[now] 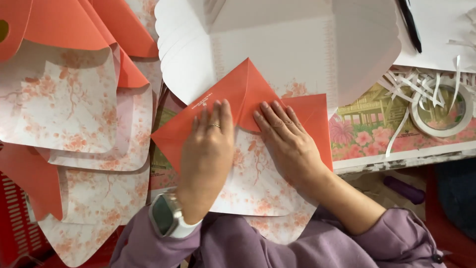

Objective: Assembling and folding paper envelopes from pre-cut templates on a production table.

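Note:
An orange-red paper envelope (250, 92) with a white floral inside lies partly folded on the table in front of me. My left hand (206, 149), with a ring and a wrist watch, presses flat on its folded left flap. My right hand (287, 141) lies flat on the right flap, fingertips at the centre crease. Both flaps meet in a point at the top. The envelope's floral lower part (258, 183) shows between my wrists.
A stack of unfolded white envelope blanks (297, 34) lies beyond. Several unfolded orange and floral blanks (74, 109) pile at the left. A tape roll (441, 111) and white paper strips (414, 84) sit at the right by the table edge (406, 161). A black pen (410, 25) lies top right.

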